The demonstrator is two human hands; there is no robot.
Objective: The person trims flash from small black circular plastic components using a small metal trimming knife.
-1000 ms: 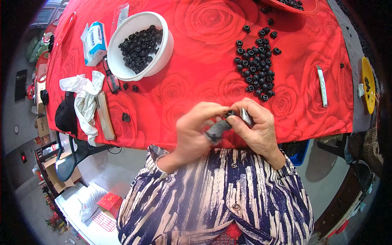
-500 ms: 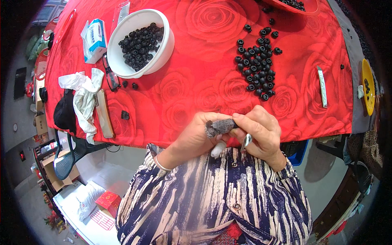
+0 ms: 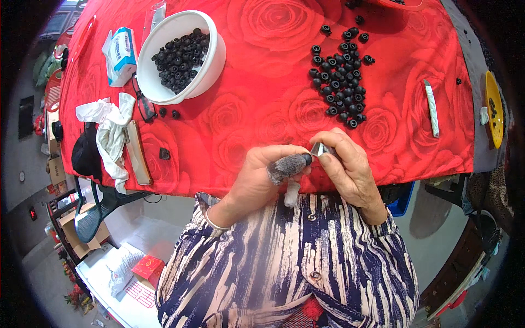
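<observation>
Black and small, the rounded piece (image 3: pixel 308 159) I watched remotely sat pinched in the closed fingertips of my left hand (image 3: pixel 256 172), seemingly steadied so its end faced the silvery tool (image 3: pixel 317 149) gripped snugly by the right hand (image 3: pixel 353 169).

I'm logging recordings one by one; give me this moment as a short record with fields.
Left hand: small black piece at the fingertips, beside a fuzzy grey covering
Right hand: silvery metal piece
Surface: red rose-patterned cloth
Upper left: white bowl holding black pieces
Upper right: loose black pieces in a cluster
Far right: yellow dish with small dark bits
</observation>
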